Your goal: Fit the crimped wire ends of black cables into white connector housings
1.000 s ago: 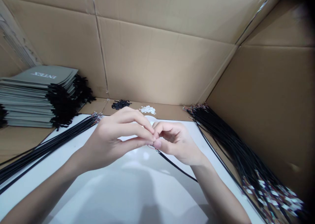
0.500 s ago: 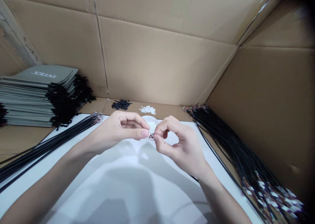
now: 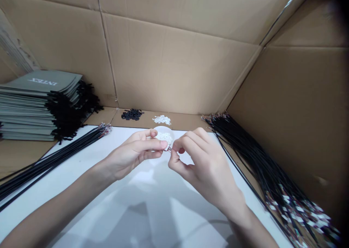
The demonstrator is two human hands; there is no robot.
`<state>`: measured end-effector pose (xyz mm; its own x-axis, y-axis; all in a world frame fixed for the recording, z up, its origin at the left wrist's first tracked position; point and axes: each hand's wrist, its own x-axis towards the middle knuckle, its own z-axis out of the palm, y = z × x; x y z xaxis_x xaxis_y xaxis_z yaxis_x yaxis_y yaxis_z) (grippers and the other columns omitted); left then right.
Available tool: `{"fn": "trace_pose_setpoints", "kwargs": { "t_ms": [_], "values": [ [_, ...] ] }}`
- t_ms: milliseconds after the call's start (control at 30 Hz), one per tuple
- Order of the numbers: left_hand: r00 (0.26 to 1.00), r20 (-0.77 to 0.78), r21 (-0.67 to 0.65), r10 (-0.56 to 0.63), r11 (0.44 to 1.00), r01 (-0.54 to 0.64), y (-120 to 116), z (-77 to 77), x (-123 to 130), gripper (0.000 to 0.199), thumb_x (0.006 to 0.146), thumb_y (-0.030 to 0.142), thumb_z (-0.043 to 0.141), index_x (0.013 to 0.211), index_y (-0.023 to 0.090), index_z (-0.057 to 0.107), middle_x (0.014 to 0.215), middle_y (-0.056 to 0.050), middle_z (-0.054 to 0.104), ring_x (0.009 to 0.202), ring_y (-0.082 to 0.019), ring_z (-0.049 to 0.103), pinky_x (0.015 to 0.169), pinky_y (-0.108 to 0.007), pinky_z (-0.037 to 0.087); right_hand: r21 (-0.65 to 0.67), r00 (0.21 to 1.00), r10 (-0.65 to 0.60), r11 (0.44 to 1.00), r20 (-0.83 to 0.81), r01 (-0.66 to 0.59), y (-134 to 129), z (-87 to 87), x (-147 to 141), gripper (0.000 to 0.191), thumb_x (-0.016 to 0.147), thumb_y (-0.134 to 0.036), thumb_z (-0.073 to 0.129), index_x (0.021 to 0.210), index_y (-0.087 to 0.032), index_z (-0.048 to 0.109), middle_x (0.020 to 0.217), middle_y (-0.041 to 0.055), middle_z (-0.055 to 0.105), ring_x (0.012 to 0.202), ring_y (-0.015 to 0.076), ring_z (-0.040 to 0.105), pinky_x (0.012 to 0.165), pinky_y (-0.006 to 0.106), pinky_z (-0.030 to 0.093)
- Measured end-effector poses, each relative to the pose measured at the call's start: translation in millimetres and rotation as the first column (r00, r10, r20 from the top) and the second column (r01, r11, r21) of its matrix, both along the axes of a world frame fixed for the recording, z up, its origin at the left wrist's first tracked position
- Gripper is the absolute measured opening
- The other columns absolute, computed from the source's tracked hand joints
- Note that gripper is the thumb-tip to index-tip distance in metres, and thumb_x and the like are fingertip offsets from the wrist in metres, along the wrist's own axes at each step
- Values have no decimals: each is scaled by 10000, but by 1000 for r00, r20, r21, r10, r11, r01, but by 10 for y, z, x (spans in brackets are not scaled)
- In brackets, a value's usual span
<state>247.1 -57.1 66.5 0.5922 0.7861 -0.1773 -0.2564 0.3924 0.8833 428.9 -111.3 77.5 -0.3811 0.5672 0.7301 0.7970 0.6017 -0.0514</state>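
Between thumb and fingers, my left hand (image 3: 139, 150) pinches a small white connector (image 3: 166, 147). Thin coloured wires (image 3: 169, 149) run from the connector toward my right hand (image 3: 203, 164), whose thumb and forefinger are closed on them. Both hands are held close together above the white table. Just behind the fingertips is a round white dish (image 3: 164, 129) with small white pieces in it. The wires' far ends are hidden behind my right hand.
Black cables with bared wire ends (image 3: 89, 139) lie at left, beside stacked grey INTEX sheets (image 3: 32, 102). A larger bundle of black cables (image 3: 253, 160) runs along the right. Small black tubes (image 3: 132, 114) and white connectors (image 3: 161, 120) are piled behind. Cardboard walls (image 3: 174, 59) surround the table.
My left hand has turned, with its fingers now below and behind the connector. The back of my right hand has rotated more into view; both still pinch the connector and wires.
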Motion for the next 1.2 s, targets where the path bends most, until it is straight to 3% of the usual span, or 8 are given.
{"fn": "trace_pose_setpoints", "kwargs": {
  "t_ms": [200, 367, 533, 767, 867, 1000, 1100, 1200],
  "values": [
    [991, -131, 323, -20, 944, 61, 54, 70, -81, 140, 870, 260, 739, 900, 205, 614, 816, 42, 619, 732, -70, 609, 695, -161, 528, -136, 952, 130, 975, -277, -173, 109, -3, 16, 163, 829, -63, 591, 751, -186, 517, 695, -25, 563, 672, 127, 475, 642, 271, 407],
    [963, -255, 464, -83, 864, 198, 52, 154, -153, 94, 929, 246, 641, 861, 208, 694, 883, 18, 647, 780, -92, 597, 737, -194, 515, -333, 863, 134, 885, -487, -325, 151, -69, 2, 143, 856, -101, 581, 815, -212, 501, 797, -29, 623, 705, 115, 550, 628, 234, 468],
    [943, -314, 691, 108, 708, 149, 24, 183, -182, 156, 948, 305, 621, 857, 229, 723, 933, 17, 685, 904, -119, 615, 827, -207, 476, -388, 856, 168, 837, -488, -385, 174, -135, -2, 159, 852, -80, 589, 832, -216, 509, 781, -50, 586, 672, 82, 532, 612, 190, 467],
    [871, -351, 846, 345, 516, 137, -17, 187, -195, 124, 934, 281, 640, 858, 257, 735, 1010, 19, 677, 985, -137, 624, 869, -235, 469, -392, 812, 187, 801, -553, -452, 185, -118, -10, 125, 875, -99, 604, 826, -203, 556, 770, -43, 592, 664, 79, 517, 629, 197, 468],
    [830, -334, 907, 447, 392, 154, -34, 187, -196, 125, 941, 236, 619, 859, 253, 712, 1021, 28, 659, 983, -122, 616, 861, -221, 457, -454, 731, 128, 709, -670, -540, 198, -85, 9, 75, 914, -180, 625, 842, -195, 612, 776, -31, 606, 649, 75, 527, 600, 197, 456],
    [815, -281, 950, 506, 269, 160, -54, 184, -180, 129, 944, 166, 597, 853, 218, 671, 993, 23, 638, 942, -103, 608, 836, -200, 451, -516, 624, 47, 514, -780, -685, 262, -54, 54, 69, 868, -248, 727, 855, -185, 702, 775, -12, 636, 649, 79, 537, 572, 200, 439],
    [816, -232, 971, 530, 170, 166, -54, 169, -161, 116, 949, 137, 589, 870, 195, 652, 983, 4, 633, 943, -110, 606, 829, -209, 458, -521, 570, -4, 411, -822, -748, 323, -52, 79, 100, 817, -263, 785, 845, -177, 743, 778, 7, 671, 658, 91, 559, 563, 205, 448],
    [803, -176, 975, 569, -13, 223, -44, 140, -155, 82, 953, 132, 594, 903, 178, 640, 993, -20, 654, 952, -137, 611, 819, -249, 473, -531, 556, -30, 339, -831, -776, 377, -70, 91, 104, 808, -265, 793, 816, -169, 757, 760, 16, 697, 641, 90, 565, 559, 204, 454]
  ]
}}
